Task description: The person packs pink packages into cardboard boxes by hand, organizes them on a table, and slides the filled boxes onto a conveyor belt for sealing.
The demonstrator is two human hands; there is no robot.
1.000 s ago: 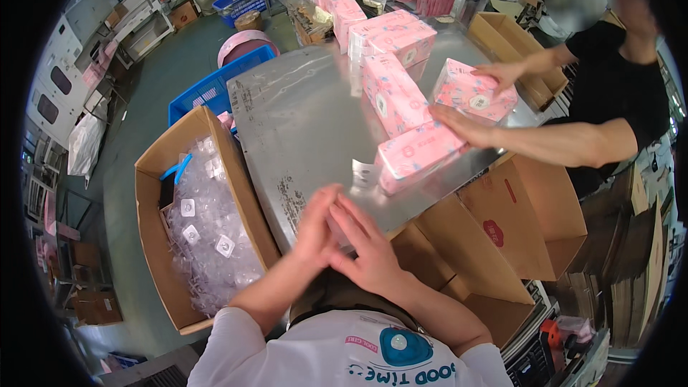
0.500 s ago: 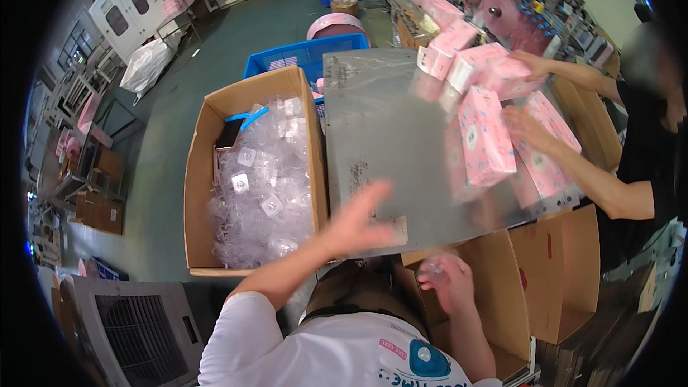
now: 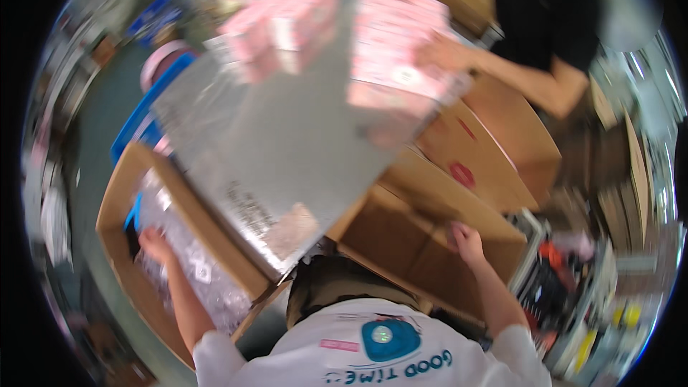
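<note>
The person's hands are hanging well apart. The left hand [image 3: 155,245] is hovering over or touching the plastic pieces [image 3: 215,290], which are lying in the box [image 3: 218,240] left of the table [image 3: 272,143]; its fingers are curling, gripping or not I cannot tell. The right hand [image 3: 466,242] is bending its fingers over a carton [image 3: 380,229], its grip unclear too. A co-worker's hand [image 3: 441,54] is resting on pink packs [image 3: 387,21]

I have my left forearm [image 3: 185,304] and right forearm [image 3: 499,294] spread wide apart, left hand [image 3: 156,245] slightly blurred, right hand [image 3: 468,243] with its fingers curled inward.
</note>
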